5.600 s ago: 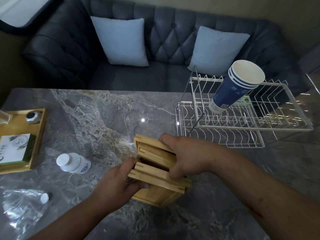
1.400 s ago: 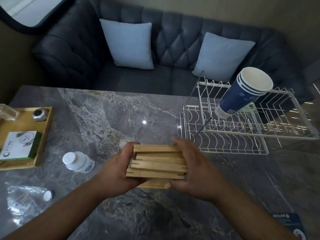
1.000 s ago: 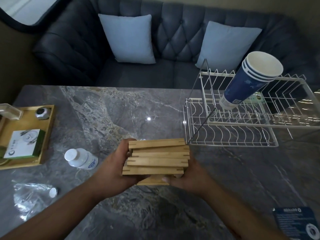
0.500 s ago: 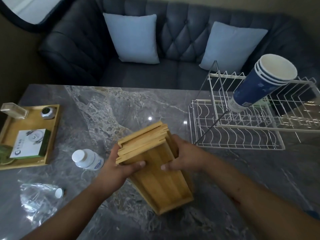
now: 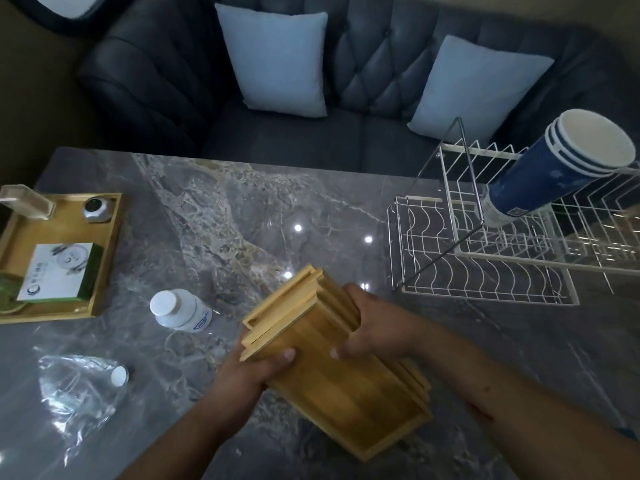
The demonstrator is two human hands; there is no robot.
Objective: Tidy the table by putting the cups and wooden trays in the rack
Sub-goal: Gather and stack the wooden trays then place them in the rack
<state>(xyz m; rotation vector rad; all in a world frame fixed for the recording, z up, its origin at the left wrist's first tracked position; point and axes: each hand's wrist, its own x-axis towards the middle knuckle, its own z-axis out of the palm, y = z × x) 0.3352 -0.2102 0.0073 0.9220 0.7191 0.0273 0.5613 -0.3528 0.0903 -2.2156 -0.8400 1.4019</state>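
Both hands, left hand (image 5: 247, 372) and right hand (image 5: 372, 329), clamp the stacked wooden trays (image 5: 332, 362) above the table (image 5: 242, 216). Squeezing the stack evenly should keep it from fanning out on the way to the rack (image 5: 485, 271).

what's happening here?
A person holds a stack of wooden trays in both hands, left hand and right hand, above the table. The stacked cups already lean in the rack at right; the trays are not in it yet. Another tray with small items sits at the left.
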